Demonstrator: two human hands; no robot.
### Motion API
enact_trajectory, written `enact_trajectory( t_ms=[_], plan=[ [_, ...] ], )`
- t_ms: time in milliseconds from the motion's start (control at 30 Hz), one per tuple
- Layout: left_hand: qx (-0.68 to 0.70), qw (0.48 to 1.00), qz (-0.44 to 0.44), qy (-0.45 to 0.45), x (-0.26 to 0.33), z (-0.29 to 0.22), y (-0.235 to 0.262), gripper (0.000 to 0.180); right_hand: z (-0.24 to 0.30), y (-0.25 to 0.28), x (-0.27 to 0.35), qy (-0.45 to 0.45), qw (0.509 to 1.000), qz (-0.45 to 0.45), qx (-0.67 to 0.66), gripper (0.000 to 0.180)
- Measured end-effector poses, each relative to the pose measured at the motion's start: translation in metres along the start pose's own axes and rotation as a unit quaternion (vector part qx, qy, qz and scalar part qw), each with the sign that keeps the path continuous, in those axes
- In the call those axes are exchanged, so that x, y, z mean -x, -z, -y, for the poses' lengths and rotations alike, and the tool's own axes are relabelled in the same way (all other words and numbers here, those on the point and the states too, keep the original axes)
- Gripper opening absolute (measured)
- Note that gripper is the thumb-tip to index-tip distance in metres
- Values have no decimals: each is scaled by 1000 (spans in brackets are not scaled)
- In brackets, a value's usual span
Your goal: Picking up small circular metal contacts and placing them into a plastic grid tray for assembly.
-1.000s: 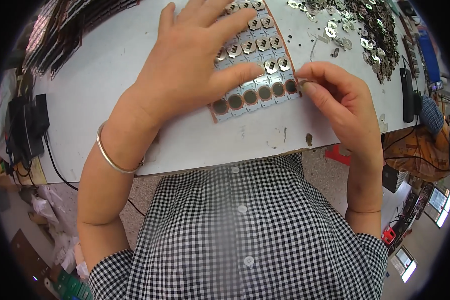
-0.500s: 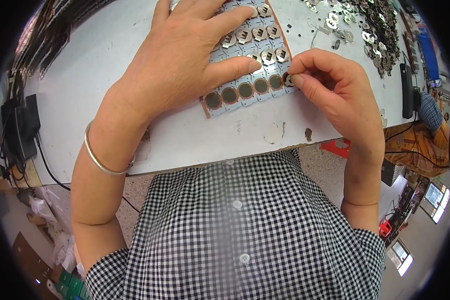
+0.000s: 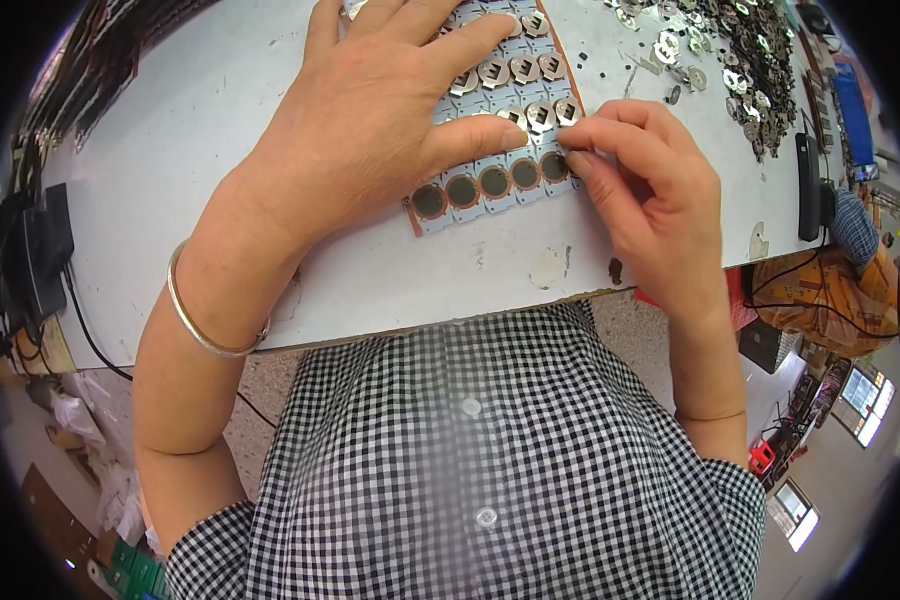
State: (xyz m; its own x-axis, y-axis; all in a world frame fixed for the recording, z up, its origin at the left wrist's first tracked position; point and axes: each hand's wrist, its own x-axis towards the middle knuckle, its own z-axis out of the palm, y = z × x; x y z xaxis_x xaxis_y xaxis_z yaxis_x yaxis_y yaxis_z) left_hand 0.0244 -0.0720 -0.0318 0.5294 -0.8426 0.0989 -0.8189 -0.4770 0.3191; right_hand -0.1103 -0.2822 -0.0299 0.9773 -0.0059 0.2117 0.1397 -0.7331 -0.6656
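Risk first: panel of small blue boards sits close to the near edge of the white table, centre-top of frame. Only the left hand pins it, so if that palm lifts while the right pushes, I'd expect the panel to skate or the nearest row to flex. The bottom row shows five bare dark round pads; the rows above carry silver metal clips. A clip seated crooked at the right end could go unnoticed, since the fingertips cover that spot.

Grip: left hand is flat, fingers spread, palm down across the panel's left and upper part, thumb lying along the second row. It presses, doesn't grasp. Right hand is pinched narrow, thumb and forefinger tips together at the panel's right edge by the last pad. Can't tell if a clip is between them.

Loose pile of clips sits upper right, well apart from the panel.
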Motion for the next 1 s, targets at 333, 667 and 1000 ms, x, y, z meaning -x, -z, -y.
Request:
enact_trajectory(
  t_ms=[333, 667, 1000],
  plan=[
    [-80, 997, -2, -10, 3, -6, -4, 69, 1, -10, 15, 35, 997, -61, 15, 31],
    [-11, 938, -290, -190, -11, 8, -39, 60, -5, -10, 18, 77, 991, -94, 57, 33],
    [-60, 997, -40, -6, 10, -1, -12, 64, -26, 33, 10, 26, 993, -109, 32, 27]
  ],
)
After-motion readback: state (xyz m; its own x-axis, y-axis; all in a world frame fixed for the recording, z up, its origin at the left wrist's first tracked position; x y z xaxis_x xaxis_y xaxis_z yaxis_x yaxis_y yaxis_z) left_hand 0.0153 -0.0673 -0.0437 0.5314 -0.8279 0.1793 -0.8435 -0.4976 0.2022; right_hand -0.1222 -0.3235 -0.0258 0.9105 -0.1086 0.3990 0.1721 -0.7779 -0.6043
